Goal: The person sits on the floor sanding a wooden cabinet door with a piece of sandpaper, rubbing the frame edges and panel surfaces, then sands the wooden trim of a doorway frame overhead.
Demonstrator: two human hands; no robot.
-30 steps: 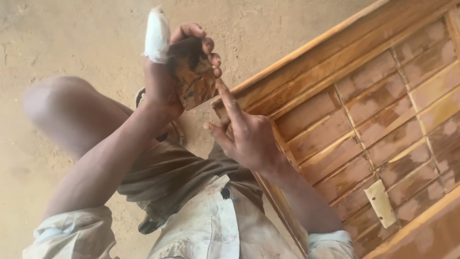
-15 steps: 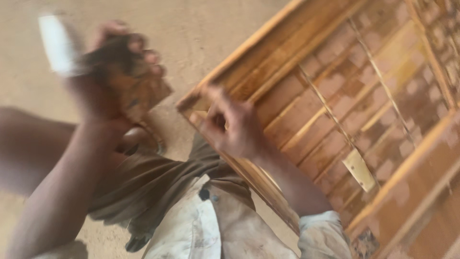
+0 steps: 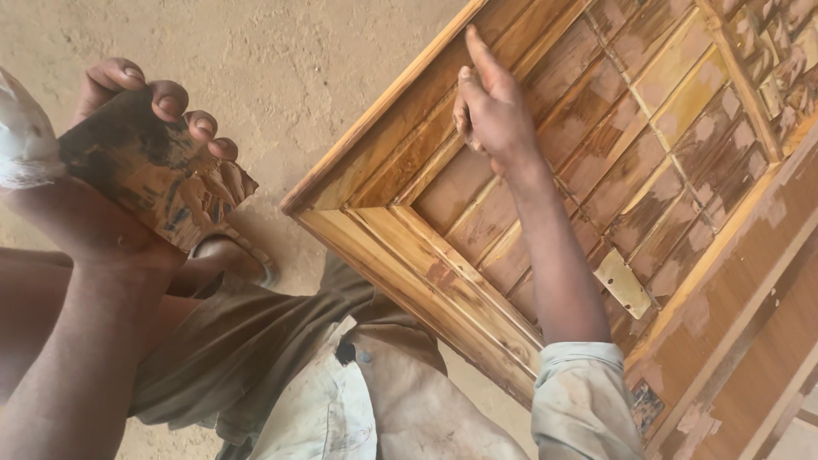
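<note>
No container in view; left hand (image 3: 102, 213) closed around a flat, stained brown slab (image 3: 149, 175), fingertips hooked over its upper edge, thumb wrapped in white bandage (image 3: 24, 140) cut off at the frame edge; right hand (image 3: 492, 106) holding nothing, forefinger outstretched, other fingers curled, resting on the wooden panelled door (image 3: 596, 196); door's far end out of frame; slab's material hard to tell.

sandy ground (image 3: 281, 77), a sandal (image 3: 234, 255), stained work trousers (image 3: 341, 400)

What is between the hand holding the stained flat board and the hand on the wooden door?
In the head view, only bare sandy floor separates the left hand with the stained flat board from the right hand on the slatted wooden door.
</note>
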